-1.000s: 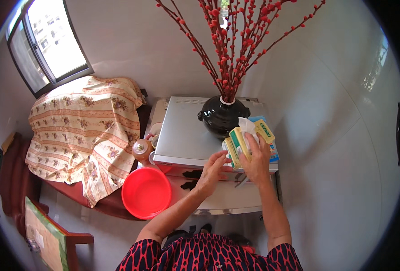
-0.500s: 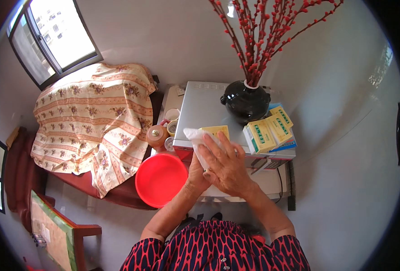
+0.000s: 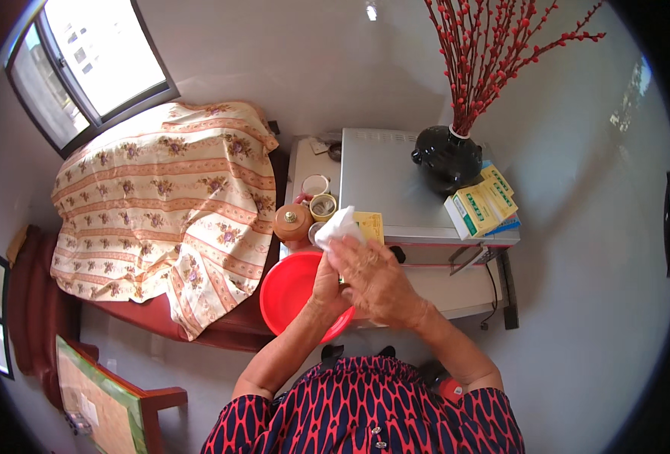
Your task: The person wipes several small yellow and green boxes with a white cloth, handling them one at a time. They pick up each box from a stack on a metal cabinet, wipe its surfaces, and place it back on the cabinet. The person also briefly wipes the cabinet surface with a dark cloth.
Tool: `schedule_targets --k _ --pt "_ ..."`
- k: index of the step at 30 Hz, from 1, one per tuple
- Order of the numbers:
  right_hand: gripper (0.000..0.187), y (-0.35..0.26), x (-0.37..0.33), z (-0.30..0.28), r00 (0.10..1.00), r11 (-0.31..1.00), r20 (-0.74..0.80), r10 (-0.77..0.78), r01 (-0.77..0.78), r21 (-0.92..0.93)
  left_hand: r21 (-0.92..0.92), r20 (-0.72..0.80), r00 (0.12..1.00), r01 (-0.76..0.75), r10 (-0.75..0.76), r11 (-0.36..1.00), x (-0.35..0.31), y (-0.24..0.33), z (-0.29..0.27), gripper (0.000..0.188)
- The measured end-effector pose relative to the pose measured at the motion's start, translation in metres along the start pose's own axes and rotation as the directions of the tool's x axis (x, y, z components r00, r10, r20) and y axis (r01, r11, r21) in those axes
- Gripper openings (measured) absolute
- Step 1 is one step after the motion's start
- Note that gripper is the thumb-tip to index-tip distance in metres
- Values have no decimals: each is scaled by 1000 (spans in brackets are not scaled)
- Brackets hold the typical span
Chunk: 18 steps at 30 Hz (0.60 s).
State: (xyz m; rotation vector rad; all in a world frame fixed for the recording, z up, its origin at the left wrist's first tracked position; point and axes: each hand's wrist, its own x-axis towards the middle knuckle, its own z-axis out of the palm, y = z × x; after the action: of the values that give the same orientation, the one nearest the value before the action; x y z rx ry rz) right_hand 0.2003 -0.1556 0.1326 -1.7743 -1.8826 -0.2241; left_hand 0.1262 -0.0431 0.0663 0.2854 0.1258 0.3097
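Observation:
A folded white cloth or tissue [image 3: 341, 225] sticks up beyond my fingertips, pressed between my two hands. My left hand [image 3: 327, 287] grips it from below, its fingers largely hidden behind the other hand. My right hand [image 3: 380, 284] lies across it, fingers together and bent over the white material. Something small glints between the palms, too covered to make out. Below and left of my hands is a round red plastic basin [image 3: 286, 295], partly covered by my left wrist. Just behind the cloth lies a yellow box [image 3: 369, 225].
A silver microwave-like appliance [image 3: 380, 174] stands on a white table [image 3: 441, 291], bearing a black vase [image 3: 444, 159] with red-budded branches and yellow boxes [image 3: 482, 208]. Nearby are a brown lidded pot [image 3: 292, 224] and cups [image 3: 323, 206]. A flowered sheet [image 3: 161, 197] covers the sofa at left.
The view has shifted, so the furniture sits further right. My hands now overlap the basin's edge. The white material looks more bunched, and my right fingers have closed together over it.

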Motion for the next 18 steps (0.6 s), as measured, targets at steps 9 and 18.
schedule_targets --k 9,18 --pt "45 -24 26 32 948 990 -305 91 -118 -71 14 -132 991 15 -13 1000 -9 32 6 52" --pt "39 0 22 46 853 938 -391 345 -304 163 -30 229 942 260 -246 965 -8 66 4 56"
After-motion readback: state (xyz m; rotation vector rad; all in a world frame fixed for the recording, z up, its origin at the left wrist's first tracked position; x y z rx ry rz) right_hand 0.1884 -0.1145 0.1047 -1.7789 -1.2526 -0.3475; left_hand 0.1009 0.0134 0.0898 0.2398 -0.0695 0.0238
